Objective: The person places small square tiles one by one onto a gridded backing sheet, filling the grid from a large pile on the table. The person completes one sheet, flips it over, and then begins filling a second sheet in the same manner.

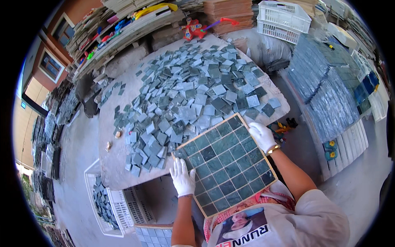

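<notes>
Tile tray (225,164) w/ green squares is held up over table (119,168) edge. Left hand (182,178) & right hand (261,136), both in white gloves, pinch its sides. Loose tiles (189,94) piled just behind.

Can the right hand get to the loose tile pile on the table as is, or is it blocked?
Probably yes. The right hand grips the far edge of the tile-filled tray, right beside the nearest loose tiles on the table. Nothing lies between, but it is occupied holding the tray with the left hand.
</notes>
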`<state>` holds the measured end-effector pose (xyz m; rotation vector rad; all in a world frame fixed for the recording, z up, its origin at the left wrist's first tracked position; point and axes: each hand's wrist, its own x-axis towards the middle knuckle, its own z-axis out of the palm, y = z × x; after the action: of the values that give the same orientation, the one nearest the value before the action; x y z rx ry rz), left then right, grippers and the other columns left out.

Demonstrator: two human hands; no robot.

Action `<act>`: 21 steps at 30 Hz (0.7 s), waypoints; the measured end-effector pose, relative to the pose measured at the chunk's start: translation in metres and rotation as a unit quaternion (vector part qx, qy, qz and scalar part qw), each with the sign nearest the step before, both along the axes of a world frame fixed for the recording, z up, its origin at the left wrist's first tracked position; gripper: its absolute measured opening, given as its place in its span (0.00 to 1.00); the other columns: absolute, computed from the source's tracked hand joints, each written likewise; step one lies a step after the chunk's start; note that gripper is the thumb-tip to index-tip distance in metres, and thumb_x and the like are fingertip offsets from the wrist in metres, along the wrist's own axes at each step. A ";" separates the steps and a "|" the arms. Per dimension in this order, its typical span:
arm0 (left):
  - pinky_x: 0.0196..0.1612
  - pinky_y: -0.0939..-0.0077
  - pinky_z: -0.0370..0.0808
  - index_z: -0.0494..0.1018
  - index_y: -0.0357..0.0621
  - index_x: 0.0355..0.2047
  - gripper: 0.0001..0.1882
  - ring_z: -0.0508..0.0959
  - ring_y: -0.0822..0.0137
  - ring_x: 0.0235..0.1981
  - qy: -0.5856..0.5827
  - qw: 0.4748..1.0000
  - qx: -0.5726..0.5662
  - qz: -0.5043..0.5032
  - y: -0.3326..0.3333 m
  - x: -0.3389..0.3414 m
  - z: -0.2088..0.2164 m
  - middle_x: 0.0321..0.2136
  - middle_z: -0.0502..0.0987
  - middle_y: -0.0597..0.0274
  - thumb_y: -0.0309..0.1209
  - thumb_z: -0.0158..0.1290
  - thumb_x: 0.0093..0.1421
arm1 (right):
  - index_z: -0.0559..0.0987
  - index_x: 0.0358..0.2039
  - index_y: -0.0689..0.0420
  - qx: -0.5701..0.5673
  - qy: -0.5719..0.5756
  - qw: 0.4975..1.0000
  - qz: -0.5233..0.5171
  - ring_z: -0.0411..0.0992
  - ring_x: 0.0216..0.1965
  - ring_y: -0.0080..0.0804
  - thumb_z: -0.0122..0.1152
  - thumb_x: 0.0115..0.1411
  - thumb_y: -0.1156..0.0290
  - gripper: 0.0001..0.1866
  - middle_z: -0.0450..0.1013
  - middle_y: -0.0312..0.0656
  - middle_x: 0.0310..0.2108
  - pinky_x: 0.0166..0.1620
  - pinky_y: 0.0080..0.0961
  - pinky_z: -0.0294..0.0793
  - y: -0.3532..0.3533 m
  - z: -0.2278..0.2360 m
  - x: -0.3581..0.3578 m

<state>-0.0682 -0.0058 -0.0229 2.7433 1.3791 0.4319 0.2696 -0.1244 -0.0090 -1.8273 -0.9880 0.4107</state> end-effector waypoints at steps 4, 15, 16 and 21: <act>0.63 0.51 0.55 0.62 0.41 0.59 0.30 0.61 0.50 0.61 -0.043 0.999 0.006 -0.017 0.014 -0.001 0.000 0.60 0.61 0.46 0.39 0.52 0.57 | 0.76 0.42 0.60 -0.063 -0.035 0.997 -0.034 0.74 0.40 0.47 0.57 0.58 0.61 0.16 0.75 0.52 0.38 0.42 0.36 0.72 -0.036 0.005 -0.017; 0.63 0.57 0.56 0.61 0.35 0.58 0.31 0.61 0.44 0.61 -0.142 0.988 -0.051 0.040 -0.024 0.001 -0.014 0.59 0.60 0.38 0.34 0.53 0.57 | 0.70 0.52 0.58 -0.060 -0.142 0.988 -0.030 0.71 0.35 0.55 0.53 0.61 0.66 0.19 0.72 0.55 0.32 0.39 0.45 0.69 -0.079 -0.034 -0.051; 0.60 0.58 0.61 0.63 0.35 0.56 0.28 0.65 0.45 0.57 -0.145 0.988 -0.034 0.047 -0.020 -0.003 -0.015 0.57 0.64 0.39 0.35 0.53 0.57 | 0.70 0.52 0.58 -0.053 -0.151 0.987 -0.028 0.71 0.36 0.55 0.53 0.60 0.66 0.19 0.72 0.55 0.33 0.39 0.44 0.69 -0.077 -0.033 -0.051; 0.40 0.56 0.73 0.66 0.40 0.34 0.24 0.75 0.47 0.39 -0.158 0.952 -0.055 0.257 0.017 0.024 0.020 0.34 0.72 0.48 0.47 0.59 0.51 | 0.70 0.51 0.60 -0.044 -0.079 0.995 -0.051 0.71 0.45 0.54 0.55 0.59 0.66 0.20 0.73 0.56 0.43 0.46 0.40 0.71 -0.077 -0.028 -0.052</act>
<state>-0.0441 0.0109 -0.0032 2.0789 1.9336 0.7484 0.2177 -0.2017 -0.0372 -2.0053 -0.9910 0.2541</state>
